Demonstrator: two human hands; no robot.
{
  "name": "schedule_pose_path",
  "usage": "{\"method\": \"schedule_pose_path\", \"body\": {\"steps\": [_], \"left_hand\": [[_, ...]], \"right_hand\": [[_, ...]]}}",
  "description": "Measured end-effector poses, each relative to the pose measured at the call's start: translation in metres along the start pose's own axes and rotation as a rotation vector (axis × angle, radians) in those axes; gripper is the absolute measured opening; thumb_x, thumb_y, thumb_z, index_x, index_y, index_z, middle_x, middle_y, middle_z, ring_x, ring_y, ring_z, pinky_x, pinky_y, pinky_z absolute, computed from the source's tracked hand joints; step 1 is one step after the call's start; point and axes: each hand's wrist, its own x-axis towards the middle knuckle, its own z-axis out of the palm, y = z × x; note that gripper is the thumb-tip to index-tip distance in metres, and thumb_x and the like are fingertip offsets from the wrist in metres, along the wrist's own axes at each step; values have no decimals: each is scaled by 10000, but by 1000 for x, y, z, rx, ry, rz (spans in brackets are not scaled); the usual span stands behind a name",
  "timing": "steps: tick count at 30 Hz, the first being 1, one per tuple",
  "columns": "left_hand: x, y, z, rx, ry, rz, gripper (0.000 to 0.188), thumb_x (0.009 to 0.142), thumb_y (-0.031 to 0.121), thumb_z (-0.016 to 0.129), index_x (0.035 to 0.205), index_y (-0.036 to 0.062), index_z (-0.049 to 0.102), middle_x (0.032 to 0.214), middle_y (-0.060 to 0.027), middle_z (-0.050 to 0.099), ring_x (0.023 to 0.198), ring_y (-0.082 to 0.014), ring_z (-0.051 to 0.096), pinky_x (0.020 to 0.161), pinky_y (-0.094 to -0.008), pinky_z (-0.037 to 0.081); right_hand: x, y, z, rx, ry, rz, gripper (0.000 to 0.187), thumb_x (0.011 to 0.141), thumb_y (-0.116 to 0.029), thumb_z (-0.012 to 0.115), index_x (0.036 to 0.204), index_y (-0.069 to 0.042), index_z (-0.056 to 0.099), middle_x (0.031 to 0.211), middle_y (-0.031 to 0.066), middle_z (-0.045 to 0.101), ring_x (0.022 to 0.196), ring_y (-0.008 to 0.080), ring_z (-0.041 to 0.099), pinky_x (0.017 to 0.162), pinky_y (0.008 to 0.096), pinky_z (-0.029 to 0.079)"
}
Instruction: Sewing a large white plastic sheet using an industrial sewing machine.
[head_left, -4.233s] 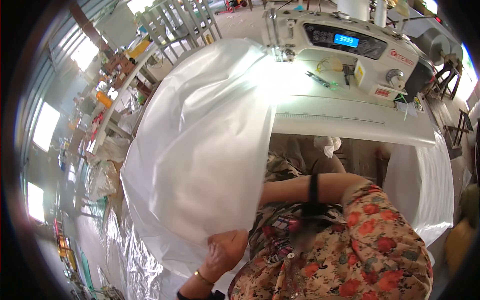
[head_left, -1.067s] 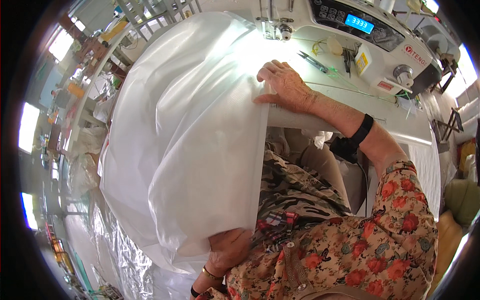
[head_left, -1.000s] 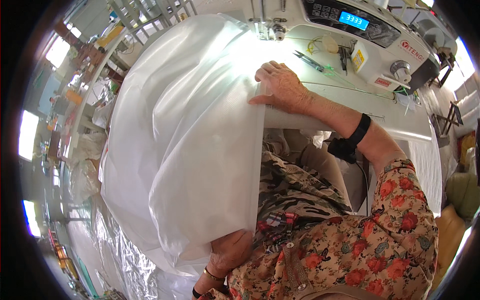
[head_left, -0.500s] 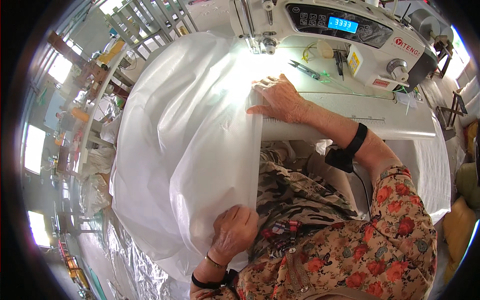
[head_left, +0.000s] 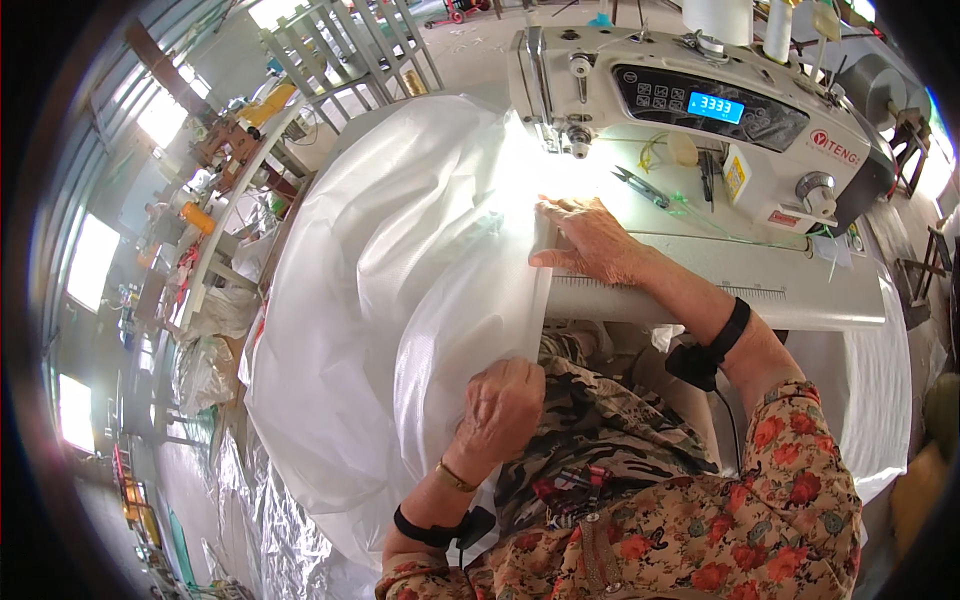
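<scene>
A large white plastic-like sheet (head_left: 340,330) spreads in folds over the left of the sewing machine (head_left: 690,90) and down beside my lap. Its straight hemmed edge runs from under the brightly lit needle area toward me. My left hand (head_left: 503,410) is closed round that edge, low down over my thigh. Farther up, my right hand (head_left: 592,240) lies on the sheet's edge just in front of the needle, fingers stretched out and the thumb apart. Glare hides the presser foot and the spot where the sheet passes under it.
On the machine bed lie thread snips (head_left: 640,187), a dark slim tool (head_left: 708,175) and green thread (head_left: 740,232). White thread spools (head_left: 718,18) stand behind the machine. A grey metal rack (head_left: 350,55) is at the far left, with a cluttered bench (head_left: 205,255) beside it.
My left hand has come closer to the machine, with the sheet's edge still in it. The sheet has bunched more between my hands. The whole view has shifted a little.
</scene>
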Motion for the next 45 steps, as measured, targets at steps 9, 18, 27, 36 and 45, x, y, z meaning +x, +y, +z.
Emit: {"method": "schedule_pose_path", "body": {"steps": [9,18,27,36,45], "left_hand": [[45,0,24,-16,94,-134,42,751,18,561,719,36,540,733,-137,566,723,-333,641,608,-436,501],[84,-8,38,-4,140,-237,108,783,32,526,769,3,628,821,-189,638,777,-363,659,727,-460,510],[131,-25,47,-33,117,-232,182,803,74,542,709,-24,664,774,-228,652,772,-380,663,708,-448,518],[178,-42,54,33,-20,-315,142,792,84,589,731,-11,675,774,-247,652,785,-411,649,733,-479,503],[162,-23,54,79,-142,-394,167,820,139,570,820,21,688,785,-206,664,805,-381,658,753,-465,503]], "right_hand": [[5,24,16,175,154,172,412,919,-246,538,1154,87,598,1213,269,594,1180,381,543,1028,417,402],[-5,8,10,-76,47,224,346,920,-261,533,1170,-53,652,1350,202,519,1255,362,438,1035,524,310],[0,14,8,-102,-8,238,382,956,-320,465,1215,-96,634,1374,221,483,1264,405,406,1045,598,260],[1,14,4,-157,-173,348,352,941,-255,452,1173,-86,655,1373,224,490,1369,432,313,1084,603,218],[1,46,27,-81,86,334,338,857,-174,508,1140,-90,673,1307,207,550,1357,420,355,1092,567,225]]}}
